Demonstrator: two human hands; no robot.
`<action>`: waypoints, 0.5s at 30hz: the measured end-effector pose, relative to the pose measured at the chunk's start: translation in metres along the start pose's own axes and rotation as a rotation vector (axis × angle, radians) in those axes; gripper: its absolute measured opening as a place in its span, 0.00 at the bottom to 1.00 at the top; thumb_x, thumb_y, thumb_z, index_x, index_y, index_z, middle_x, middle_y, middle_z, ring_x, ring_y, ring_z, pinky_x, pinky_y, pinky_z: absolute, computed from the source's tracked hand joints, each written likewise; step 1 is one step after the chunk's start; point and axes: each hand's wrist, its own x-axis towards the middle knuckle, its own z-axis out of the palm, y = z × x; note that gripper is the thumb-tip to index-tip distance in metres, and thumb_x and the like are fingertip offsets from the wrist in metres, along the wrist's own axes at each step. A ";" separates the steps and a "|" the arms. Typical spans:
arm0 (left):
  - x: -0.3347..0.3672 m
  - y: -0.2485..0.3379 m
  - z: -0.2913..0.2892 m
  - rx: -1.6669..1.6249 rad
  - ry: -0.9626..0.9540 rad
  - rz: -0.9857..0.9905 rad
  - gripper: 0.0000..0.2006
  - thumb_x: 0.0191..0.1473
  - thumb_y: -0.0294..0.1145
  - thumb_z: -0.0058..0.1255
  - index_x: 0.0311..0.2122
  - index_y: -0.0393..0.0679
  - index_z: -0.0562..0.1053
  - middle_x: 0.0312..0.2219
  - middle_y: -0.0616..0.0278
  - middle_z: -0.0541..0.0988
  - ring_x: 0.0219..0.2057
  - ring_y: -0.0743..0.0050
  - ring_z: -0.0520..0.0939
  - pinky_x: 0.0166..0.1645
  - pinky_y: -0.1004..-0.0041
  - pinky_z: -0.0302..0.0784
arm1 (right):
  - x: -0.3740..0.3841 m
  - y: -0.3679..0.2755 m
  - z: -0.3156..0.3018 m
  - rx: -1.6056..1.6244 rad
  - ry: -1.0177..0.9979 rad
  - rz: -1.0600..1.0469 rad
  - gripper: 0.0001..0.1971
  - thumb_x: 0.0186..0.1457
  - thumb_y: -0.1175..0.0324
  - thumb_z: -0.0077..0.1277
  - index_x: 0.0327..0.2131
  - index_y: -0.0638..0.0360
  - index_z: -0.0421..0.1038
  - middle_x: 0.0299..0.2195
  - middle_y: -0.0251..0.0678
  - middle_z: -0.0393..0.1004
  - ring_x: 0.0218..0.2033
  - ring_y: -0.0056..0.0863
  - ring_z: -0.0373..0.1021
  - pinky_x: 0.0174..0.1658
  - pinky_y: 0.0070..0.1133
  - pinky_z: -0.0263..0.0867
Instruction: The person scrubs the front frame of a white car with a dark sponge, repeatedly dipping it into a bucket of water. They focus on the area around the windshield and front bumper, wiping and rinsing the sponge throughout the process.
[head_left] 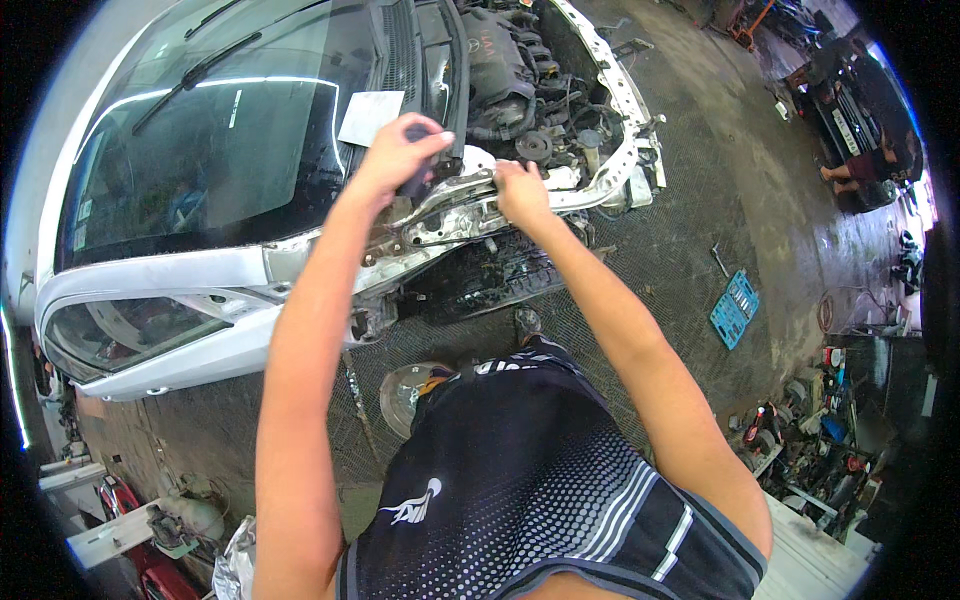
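My left hand [400, 158] is raised over the inner fender by the windshield corner, its fingers curled round a small dark object [416, 178] whose kind I cannot make out. My right hand [522, 192] is closed at the bare white inner fender rail [440, 232], near the strut tower. Whatever its fingers grip, if anything, is hidden. Both hands are at the side of a white car [180, 258] with hood and front fender off. A white sheet of paper [371, 118] lies at the windshield's lower edge, just beyond my left hand.
The exposed engine [505, 60] lies beyond my right hand. A blue tool case [735, 310] lies open on the floor to the right, with a ratchet [720, 262] beside it. Cluttered tools and parts [810, 430] fill the lower right. Another person [860, 170] is at the far right near a dark car.
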 end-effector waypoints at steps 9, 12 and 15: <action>-0.106 0.000 -0.170 0.672 0.438 0.376 0.26 0.53 0.38 0.65 0.56 0.45 0.72 0.42 0.55 0.80 0.38 0.65 0.83 0.42 0.70 0.79 | -0.012 -0.050 -0.038 0.572 0.323 0.165 0.12 0.64 0.69 0.50 0.49 0.60 0.72 0.40 0.47 0.75 0.39 0.49 0.73 0.44 0.36 0.69; -0.134 -0.006 -0.219 0.888 0.588 0.471 0.24 0.55 0.38 0.63 0.56 0.45 0.72 0.47 0.52 0.80 0.46 0.55 0.84 0.51 0.64 0.77 | -0.008 -0.082 -0.038 0.708 0.243 0.040 0.15 0.58 0.69 0.58 0.48 0.58 0.71 0.37 0.45 0.72 0.39 0.46 0.72 0.43 0.38 0.66; -0.150 -0.025 -0.245 0.886 0.688 0.466 0.23 0.56 0.38 0.61 0.56 0.45 0.72 0.47 0.51 0.80 0.45 0.53 0.84 0.50 0.62 0.78 | 0.007 -0.105 -0.040 0.475 0.162 -0.330 0.12 0.51 0.64 0.62 0.38 0.55 0.76 0.36 0.37 0.74 0.40 0.41 0.73 0.44 0.36 0.66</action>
